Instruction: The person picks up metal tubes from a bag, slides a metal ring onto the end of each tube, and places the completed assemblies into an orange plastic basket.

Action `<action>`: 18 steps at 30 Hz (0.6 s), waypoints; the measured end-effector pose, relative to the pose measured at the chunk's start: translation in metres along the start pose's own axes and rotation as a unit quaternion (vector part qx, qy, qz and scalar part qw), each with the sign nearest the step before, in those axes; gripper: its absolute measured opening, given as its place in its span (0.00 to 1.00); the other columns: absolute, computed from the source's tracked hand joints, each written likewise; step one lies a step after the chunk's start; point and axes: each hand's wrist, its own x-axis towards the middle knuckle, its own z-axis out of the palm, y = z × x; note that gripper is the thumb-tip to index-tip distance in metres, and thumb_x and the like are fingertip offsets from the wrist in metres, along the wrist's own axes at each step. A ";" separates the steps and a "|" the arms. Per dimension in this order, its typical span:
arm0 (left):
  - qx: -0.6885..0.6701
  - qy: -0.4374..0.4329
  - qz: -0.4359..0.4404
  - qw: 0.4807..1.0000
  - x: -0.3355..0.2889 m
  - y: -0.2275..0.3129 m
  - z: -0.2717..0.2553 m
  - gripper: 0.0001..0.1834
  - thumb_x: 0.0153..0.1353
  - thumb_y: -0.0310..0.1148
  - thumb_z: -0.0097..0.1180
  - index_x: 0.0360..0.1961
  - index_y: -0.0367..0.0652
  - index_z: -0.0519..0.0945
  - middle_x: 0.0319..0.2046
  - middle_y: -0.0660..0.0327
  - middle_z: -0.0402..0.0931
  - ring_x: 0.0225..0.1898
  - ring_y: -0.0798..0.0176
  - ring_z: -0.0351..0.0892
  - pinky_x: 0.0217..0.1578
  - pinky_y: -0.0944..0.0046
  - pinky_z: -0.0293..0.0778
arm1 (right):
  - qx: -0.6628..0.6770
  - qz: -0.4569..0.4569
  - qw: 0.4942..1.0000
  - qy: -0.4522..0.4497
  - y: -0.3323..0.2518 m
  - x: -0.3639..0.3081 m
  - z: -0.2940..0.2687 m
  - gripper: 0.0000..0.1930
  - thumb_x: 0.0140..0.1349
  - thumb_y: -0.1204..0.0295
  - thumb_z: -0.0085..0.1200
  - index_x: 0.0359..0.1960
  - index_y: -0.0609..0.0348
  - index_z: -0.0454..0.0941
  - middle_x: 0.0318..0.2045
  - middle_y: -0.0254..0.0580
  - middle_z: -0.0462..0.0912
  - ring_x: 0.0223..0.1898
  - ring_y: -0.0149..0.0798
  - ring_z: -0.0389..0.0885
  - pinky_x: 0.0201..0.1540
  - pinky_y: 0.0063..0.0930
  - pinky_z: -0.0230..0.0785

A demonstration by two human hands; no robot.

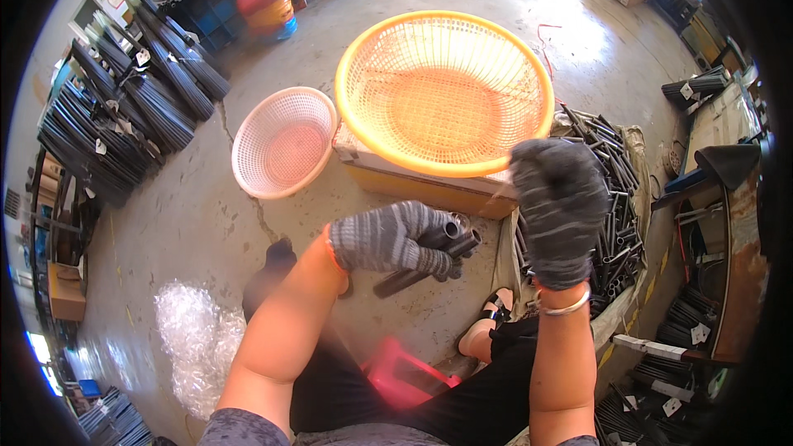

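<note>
— Tubes [429, 258]: I have a few short dark metal ones in my left hand [388, 238], fingers clamped round them, open ends pointing toward three o'clock.

— How do they handle?

— Stiff, and I'd judge them fairly heavy for their size, being steel. Smooth walls, so they could slip lengthwise out of a loose grip; the knit glove helps. Not fragile. I judge the best hold is across the middle of the bundle, so neither end tips down.

— And your right hand [560, 206]?

— Raised at about three o'clock from the left, gloved, back toward me. I can't tell whether its fingers are together or hold anything; the palm side is hidden.

— Where do the rest lie?

— A loose pile [615, 215] of the same tubes on a cloth at three o'clock, just beyond my right hand.

— What's ahead?

— An orange basket [363, 58] at twelve, resting on a flat box [429, 192], nothing in it that I can see. A smaller pink basket [248, 136] stands at ten o'clock on the floor [190, 223], beside the box.

— The floor?

— Bare concrete, cracked, hard: a dropped tube would likely roll. Crumpled clear plastic [194, 339] lies at seven. Long bundled rods [132, 107] are stacked at ten, well apart. I sit on a low red stool [401, 376].
</note>
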 end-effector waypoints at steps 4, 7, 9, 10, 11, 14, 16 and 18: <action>-0.023 0.056 0.046 0.997 0.003 -0.005 0.001 0.21 0.58 0.25 0.56 0.54 0.35 0.71 0.41 0.53 0.80 0.44 0.61 0.79 0.45 0.63 0.75 | 0.106 0.177 0.978 0.042 0.008 0.018 -0.029 0.04 0.55 0.82 0.57 0.29 0.60 0.76 0.30 0.41 0.81 0.31 0.32 0.79 0.38 0.24 0.74; -0.052 0.091 0.068 0.992 0.003 -0.006 -0.004 0.21 0.58 0.26 0.57 0.54 0.35 0.71 0.41 0.53 0.79 0.45 0.60 0.79 0.46 0.62 0.75 | 0.129 0.167 0.976 0.057 0.032 0.017 -0.036 0.04 0.54 0.82 0.58 0.30 0.61 0.77 0.31 0.42 0.82 0.32 0.31 0.79 0.38 0.23 0.74; -0.051 0.122 0.064 0.989 0.003 -0.008 -0.002 0.21 0.58 0.27 0.57 0.53 0.36 0.72 0.40 0.54 0.79 0.44 0.61 0.79 0.44 0.63 0.76 | 0.177 0.168 0.963 0.115 0.036 0.019 -0.037 0.05 0.53 0.82 0.59 0.30 0.61 0.77 0.32 0.40 0.81 0.31 0.29 0.78 0.37 0.21 0.74; -0.020 0.095 0.130 0.987 0.010 -0.012 -0.004 0.19 0.58 0.28 0.58 0.50 0.36 0.73 0.38 0.57 0.79 0.42 0.61 0.79 0.43 0.63 0.76 | 0.178 0.168 0.957 0.154 0.038 0.020 -0.042 0.05 0.54 0.82 0.59 0.30 0.61 0.77 0.31 0.39 0.81 0.31 0.28 0.78 0.37 0.20 0.74; -0.018 0.087 0.064 0.994 0.010 -0.013 -0.006 0.18 0.58 0.28 0.58 0.49 0.36 0.74 0.38 0.57 0.79 0.41 0.62 0.79 0.42 0.64 0.76 | 0.180 0.168 0.950 0.193 0.040 0.020 -0.047 0.05 0.54 0.81 0.59 0.31 0.61 0.77 0.31 0.38 0.81 0.30 0.27 0.78 0.36 0.20 0.73; -0.017 0.065 -0.052 0.996 0.012 -0.013 -0.003 0.14 0.59 0.28 0.57 0.45 0.36 0.76 0.35 0.58 0.79 0.40 0.63 0.79 0.43 0.64 0.75 | 0.180 0.179 0.948 0.192 0.035 0.021 -0.049 0.03 0.56 0.79 0.58 0.32 0.61 0.78 0.29 0.36 0.80 0.26 0.25 0.74 0.31 0.17 0.69; -0.029 0.063 -0.047 0.997 0.015 -0.018 0.007 0.12 0.59 0.29 0.57 0.44 0.37 0.76 0.33 0.59 0.79 0.40 0.62 0.79 0.44 0.63 0.75 | 0.189 0.184 0.944 0.197 0.032 0.020 -0.044 0.03 0.56 0.78 0.58 0.32 0.60 0.77 0.27 0.35 0.79 0.25 0.25 0.74 0.30 0.17 0.69; -0.025 0.072 0.021 0.997 0.020 -0.027 0.007 0.13 0.59 0.31 0.58 0.43 0.38 0.76 0.36 0.58 0.78 0.42 0.60 0.79 0.46 0.59 0.75 | 0.200 0.173 0.945 0.192 0.033 0.020 -0.043 0.03 0.56 0.79 0.57 0.32 0.60 0.77 0.27 0.35 0.79 0.25 0.25 0.74 0.30 0.17 0.69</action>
